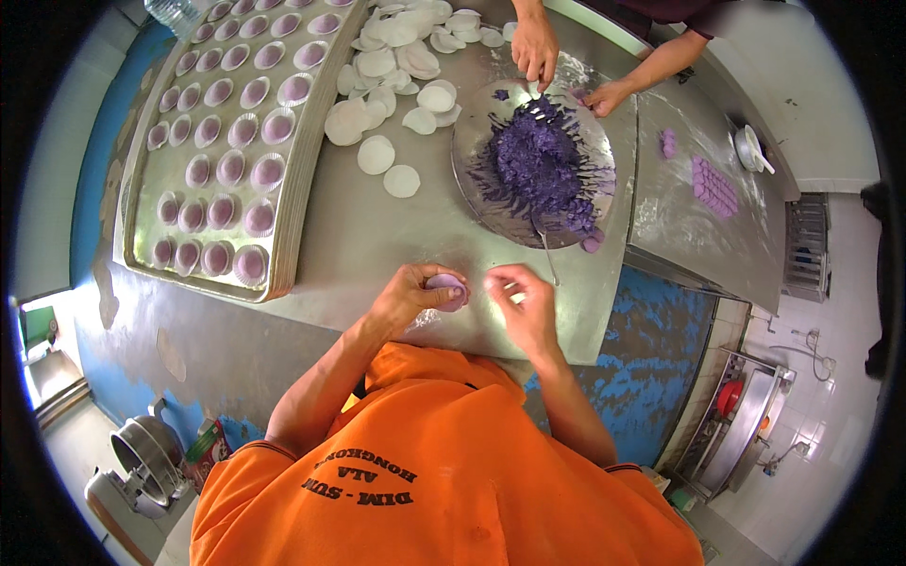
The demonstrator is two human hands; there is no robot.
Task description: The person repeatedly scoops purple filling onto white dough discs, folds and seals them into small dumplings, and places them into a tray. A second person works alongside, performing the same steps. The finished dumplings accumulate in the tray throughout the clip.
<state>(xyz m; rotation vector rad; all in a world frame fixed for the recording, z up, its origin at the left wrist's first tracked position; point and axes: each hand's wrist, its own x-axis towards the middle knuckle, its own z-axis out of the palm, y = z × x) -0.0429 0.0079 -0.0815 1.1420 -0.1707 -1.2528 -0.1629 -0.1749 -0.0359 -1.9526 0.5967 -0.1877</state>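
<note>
Near the front edge of the steel table point(377, 231), my left hand point(404, 294) is closed around a round lilac dough piece point(447, 291), its thumb lying across the front. Just to the right is my right hand point(528, 309), apart from the dough, with bent fingers and a gap between thumb and forefinger. I see nothing in it, though the fingertips are slightly blurred. Ahead of it stands a round metal plate point(469, 193) with a mound of sticky purple filling point(538, 156). A thin-handled utensil point(549, 255) leans out over the plate's near rim.
At left, a large metal tray point(209, 285) bears rows of lilac buns point(230, 168) in paper cups. Loose round white papers point(376, 155) lie behind. Across the table, another person's hands point(536, 52) work at the filling. Lilac dough pieces point(714, 189) and a white bowl point(748, 148) are farther right.
</note>
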